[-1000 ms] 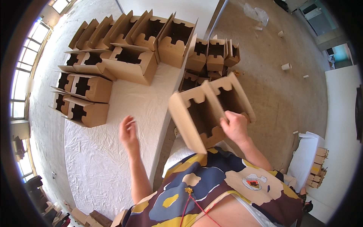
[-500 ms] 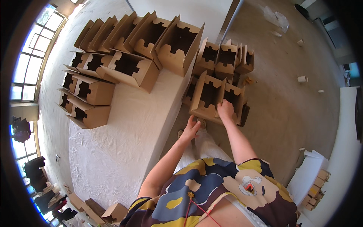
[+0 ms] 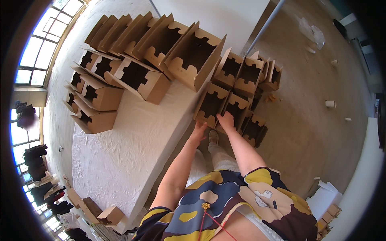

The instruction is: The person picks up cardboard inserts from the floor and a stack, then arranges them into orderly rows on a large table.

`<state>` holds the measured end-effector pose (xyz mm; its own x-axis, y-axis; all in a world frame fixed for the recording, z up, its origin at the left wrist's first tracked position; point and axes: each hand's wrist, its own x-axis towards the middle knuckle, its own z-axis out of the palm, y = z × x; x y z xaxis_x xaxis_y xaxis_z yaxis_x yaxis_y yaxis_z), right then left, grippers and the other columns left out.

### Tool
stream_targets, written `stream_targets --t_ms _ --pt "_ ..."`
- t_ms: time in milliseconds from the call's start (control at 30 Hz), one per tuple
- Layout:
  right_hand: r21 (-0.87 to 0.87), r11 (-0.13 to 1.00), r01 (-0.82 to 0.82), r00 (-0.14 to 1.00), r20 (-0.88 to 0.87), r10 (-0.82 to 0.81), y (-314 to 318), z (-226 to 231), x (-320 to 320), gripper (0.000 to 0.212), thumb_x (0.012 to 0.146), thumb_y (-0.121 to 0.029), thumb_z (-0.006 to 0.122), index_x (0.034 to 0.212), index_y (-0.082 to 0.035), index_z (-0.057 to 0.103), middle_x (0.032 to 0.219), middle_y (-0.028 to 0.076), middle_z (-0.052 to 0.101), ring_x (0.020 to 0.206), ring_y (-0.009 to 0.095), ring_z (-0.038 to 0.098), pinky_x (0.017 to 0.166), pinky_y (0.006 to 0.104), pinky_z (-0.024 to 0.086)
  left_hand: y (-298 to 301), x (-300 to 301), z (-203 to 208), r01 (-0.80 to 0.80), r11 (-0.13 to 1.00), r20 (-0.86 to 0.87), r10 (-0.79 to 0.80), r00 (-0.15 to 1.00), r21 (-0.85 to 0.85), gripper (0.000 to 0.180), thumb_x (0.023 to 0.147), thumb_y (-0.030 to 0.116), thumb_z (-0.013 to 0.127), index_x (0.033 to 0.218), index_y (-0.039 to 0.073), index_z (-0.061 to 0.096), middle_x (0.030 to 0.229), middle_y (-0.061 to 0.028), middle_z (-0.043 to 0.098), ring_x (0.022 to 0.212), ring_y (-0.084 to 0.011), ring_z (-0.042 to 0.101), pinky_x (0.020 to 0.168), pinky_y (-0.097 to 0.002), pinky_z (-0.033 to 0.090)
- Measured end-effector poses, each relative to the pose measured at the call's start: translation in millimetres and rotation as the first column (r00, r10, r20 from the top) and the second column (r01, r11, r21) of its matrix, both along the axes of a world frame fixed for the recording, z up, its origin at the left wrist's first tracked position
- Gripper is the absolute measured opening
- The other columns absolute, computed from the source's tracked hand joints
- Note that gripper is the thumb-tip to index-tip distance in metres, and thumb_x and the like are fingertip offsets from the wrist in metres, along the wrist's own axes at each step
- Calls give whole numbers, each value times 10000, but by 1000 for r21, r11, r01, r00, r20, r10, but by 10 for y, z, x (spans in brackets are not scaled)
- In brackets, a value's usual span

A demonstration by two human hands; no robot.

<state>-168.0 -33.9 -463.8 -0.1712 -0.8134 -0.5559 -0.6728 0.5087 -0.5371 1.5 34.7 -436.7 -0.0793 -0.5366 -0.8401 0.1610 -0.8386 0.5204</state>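
Note:
Two open-topped brown cardboard boxes, a left one and a right one, stand side by side in front of me, right of the white-covered table. My right hand is closed on the near wall of the right box, by the seam between the two. At the near lower edge of the left box, my left hand presses its fingers against the cardboard; part of its grip is hidden. Both boxes have notched inner flaps and dark interiors.
Rows of similar boxes cover the table's far part. More boxes stand beyond my hands, and another lies to the right. White cylinders and clear plastic lie on the floor.
The two boxes have shifted left and toward me, uncovering a box at their right. My left hand, apart from them before, now meets the left box. My right hand keeps its grip.

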Motion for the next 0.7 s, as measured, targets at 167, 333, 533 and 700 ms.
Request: stream_targets --t_ms 167,333,533,700 --pt "50 999 18 1000 -10 -17 -165 -176 -116 334 899 -273 612 1048 25 634 1048 250 653 1000 423 622 816 518 521 40 -66 95 53 998 -17 -54 998 -12 881 919 491 614 1559 204 80 1579 -94 227 1440 -280 251 1029 -568 375" --pt "61 998 -14 997 -80 19 -192 -84 31 329 918 -262 583 1089 14 636 1076 247 651 1007 428 619 821 522 518 214 105 2 48 998 34 -46 998 -39 850 914 486 622 1549 174 150 1550 -124 301 1394 -267 343 1013 -519 399" --pt "87 996 1 995 -95 7 -296 -13 -17 580 841 -486 647 1156 1 622 1124 234 652 1022 392 632 833 475 517 242 703 357 277 843 252 -175 952 -461 611 910 238 650 1428 23 406 1397 -163 507 1191 -241 557 986 -360 464" --pt "-179 973 -145 914 -400 63 -55 416 14 494 865 -404 656 1198 -41 620 1116 190 669 1043 360 633 883 484 499 157 1818 1394 -8 700 269 285 920 -714 305 907 69 613 1208 21 609 1078 -92 680 929 -159 648 839 -300 518"
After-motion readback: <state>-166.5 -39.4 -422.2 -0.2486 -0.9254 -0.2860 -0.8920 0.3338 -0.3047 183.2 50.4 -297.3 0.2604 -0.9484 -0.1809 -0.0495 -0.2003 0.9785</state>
